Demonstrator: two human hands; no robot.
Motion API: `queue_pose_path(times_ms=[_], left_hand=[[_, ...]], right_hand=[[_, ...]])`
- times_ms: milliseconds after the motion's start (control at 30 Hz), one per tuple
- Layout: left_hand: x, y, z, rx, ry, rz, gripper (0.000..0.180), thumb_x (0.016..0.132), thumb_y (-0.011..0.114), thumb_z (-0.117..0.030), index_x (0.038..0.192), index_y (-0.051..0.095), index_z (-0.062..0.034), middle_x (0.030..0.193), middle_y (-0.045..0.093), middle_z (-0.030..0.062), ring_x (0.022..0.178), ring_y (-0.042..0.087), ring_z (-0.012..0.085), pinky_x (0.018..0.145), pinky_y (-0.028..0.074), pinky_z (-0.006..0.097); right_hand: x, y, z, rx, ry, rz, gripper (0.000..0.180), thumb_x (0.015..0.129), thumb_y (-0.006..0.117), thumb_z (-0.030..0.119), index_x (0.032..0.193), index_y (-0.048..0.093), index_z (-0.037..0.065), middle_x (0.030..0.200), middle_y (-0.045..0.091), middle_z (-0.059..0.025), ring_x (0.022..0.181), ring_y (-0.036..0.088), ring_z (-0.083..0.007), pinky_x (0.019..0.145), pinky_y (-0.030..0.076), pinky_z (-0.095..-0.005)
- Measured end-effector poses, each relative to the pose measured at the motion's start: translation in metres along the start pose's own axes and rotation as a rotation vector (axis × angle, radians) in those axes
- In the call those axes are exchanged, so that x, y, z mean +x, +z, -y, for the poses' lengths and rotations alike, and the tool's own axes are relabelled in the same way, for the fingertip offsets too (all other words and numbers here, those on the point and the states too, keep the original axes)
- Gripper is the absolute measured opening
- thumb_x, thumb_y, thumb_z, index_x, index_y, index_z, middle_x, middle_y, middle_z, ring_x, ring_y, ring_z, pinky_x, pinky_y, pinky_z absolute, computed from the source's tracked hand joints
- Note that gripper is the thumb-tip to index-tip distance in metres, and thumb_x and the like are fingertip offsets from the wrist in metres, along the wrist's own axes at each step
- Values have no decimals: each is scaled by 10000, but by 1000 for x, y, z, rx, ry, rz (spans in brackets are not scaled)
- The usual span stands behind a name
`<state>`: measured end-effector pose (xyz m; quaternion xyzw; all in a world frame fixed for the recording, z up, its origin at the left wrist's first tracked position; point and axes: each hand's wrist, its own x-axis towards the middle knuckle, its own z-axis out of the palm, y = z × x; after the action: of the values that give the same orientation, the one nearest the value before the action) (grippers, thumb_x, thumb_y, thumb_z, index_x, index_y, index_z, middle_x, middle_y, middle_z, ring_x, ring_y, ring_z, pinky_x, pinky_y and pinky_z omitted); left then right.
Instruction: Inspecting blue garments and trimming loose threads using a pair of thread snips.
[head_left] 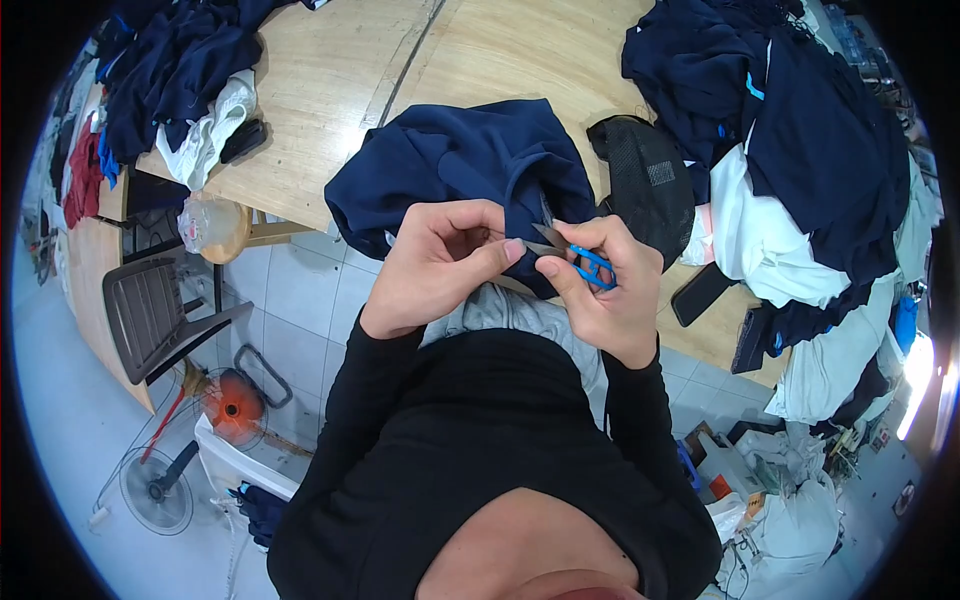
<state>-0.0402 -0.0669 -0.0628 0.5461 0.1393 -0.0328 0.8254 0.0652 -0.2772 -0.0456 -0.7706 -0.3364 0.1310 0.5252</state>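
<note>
A navy blue garment (450, 150) lies bunched on the table edge in front of me and hangs over it toward my lap. My left hand (445, 262) pinches a fold of this cloth between thumb and fingers. In my right hand (612, 290) is a pair of blue-handled thread snips (592, 268), gripped between thumb and fingers. Their pointed metal blades are spread apart and reach left to the cloth, close to my left thumb tip. Whether a thread lies between the blades is too small to tell.
Wooden tables (530, 50) meet at a seam. Navy garments (830, 150) with white cloth are heaped at right, others (185, 70) at far left. A black mesh cap-like item (645, 180) and a phone (702, 295) lie right. A chair (150, 315) and fans (155, 490) stand left.
</note>
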Motion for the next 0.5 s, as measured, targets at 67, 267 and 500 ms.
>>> queue_pose_path(times_ms=[67, 267, 500], left_hand=[[0, 1, -3, 24, -12, 0, 49, 1007, 788, -1, 1048, 780, 26, 967, 756, 0, 894, 674, 55, 814, 548, 234], [3, 5, 0, 61, 12, -35, 165, 1019, 788, -25, 890, 685, -16, 800, 612, -85, 734, 516, -21, 632, 382, 197], [5, -74, 10, -305, 178, -264, 206, 1092, 710, -124, 1262, 677, -12, 997, 701, 1, 901, 659, 82, 820, 525, 242]], right_hand=[[0, 0, 0, -34, -36, -6, 289, 894, 930, 88, 1108, 751, 12, 860, 775, -97, 733, 745, -139, 659, 533, -258], [2, -1, -6, 65, 5, -55, 201, 926, 896, 84, 1051, 758, 9, 877, 790, -118, 744, 771, -180, 666, 542, -271], [4, -34, -36, 518, 136, -392, 156, 1077, 742, 86, 1192, 691, -6, 908, 678, 0, 775, 597, -15, 670, 442, -173]])
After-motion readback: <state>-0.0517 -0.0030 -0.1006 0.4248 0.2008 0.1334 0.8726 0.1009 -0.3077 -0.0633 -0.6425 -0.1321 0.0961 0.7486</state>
